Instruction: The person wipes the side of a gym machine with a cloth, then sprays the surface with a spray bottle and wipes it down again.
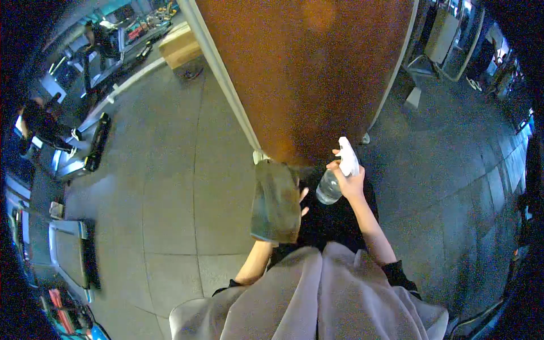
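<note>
A grey-brown cloth (276,203) hangs over my left hand (305,211) and hides most of it. Only a few fingertips show past the cloth's right edge, and the hand appears closed on the fabric. My right hand (352,182) is wrapped around a clear spray bottle (328,188) with a white trigger head (347,157). The bottle is tilted, and liquid seems to be inside. Just ahead of both hands stands a large reddish-brown panel (317,79) with a pale metal frame. Neither hand visibly touches it.
Dark floor tiles (164,198) surround me. To the left, two people (48,127) are on treadmills (93,147). A wooden box (181,48) stands behind the panel's left side. Gym equipment (442,39) fills the back right, and another machine (68,249) sits at lower left.
</note>
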Motion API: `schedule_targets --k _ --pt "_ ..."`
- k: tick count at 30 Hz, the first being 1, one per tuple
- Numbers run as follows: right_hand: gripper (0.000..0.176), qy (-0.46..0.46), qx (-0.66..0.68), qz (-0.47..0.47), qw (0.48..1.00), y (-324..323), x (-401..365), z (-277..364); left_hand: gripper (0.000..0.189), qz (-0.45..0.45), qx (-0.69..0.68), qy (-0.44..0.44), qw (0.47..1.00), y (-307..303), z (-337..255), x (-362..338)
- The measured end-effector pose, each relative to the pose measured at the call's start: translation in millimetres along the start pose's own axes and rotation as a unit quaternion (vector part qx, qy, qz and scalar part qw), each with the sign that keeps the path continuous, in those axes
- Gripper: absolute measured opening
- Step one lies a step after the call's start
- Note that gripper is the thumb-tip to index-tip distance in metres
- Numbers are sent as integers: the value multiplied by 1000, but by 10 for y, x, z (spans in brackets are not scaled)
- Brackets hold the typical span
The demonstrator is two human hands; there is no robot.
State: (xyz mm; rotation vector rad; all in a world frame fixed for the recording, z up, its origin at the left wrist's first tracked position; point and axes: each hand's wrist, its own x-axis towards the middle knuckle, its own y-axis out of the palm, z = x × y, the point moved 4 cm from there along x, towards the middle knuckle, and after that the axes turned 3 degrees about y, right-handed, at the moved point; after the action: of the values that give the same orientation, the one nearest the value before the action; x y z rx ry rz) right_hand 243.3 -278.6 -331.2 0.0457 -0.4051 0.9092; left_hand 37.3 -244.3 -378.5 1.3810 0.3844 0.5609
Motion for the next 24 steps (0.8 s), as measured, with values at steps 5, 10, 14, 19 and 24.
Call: schedule_targets --k 5,10,14,19,24 --pt "39 -10 110 65 992 97 272 393 71 16 6 9 1000 296 -58 34" --pt "73 105 322 277 899 90 350 473 50 -121 532 207 812 100 -513 337" --pt "66 154 420 342 826 208 323 394 33 -145 298 283 900 23 -580 670" --pt "21 197 290 424 835 371 451 61 37 -142 270 240 921 -58 -455 871" --pt "55 158 382 463 784 356 522 -181 31 -178 341 297 874 170 -120 929"
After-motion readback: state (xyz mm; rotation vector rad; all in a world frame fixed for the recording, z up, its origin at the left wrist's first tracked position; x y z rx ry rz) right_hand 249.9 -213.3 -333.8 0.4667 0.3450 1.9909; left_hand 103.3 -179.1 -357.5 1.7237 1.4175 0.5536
